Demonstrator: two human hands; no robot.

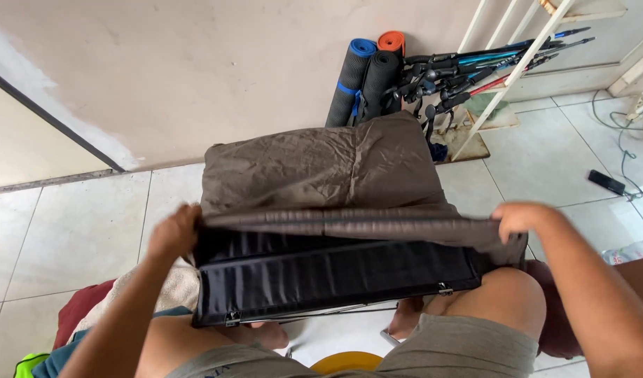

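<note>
L hand (174, 231) clenched on the left end of a folded brown fabric (321, 171) edge, w/ a black pleated panel (332, 276) just below it, over the knees. R hand (521, 218) gripping the same edge's right end, fingers curled shut. Rolled mats (363, 73) well beyond, by the wall.
</note>
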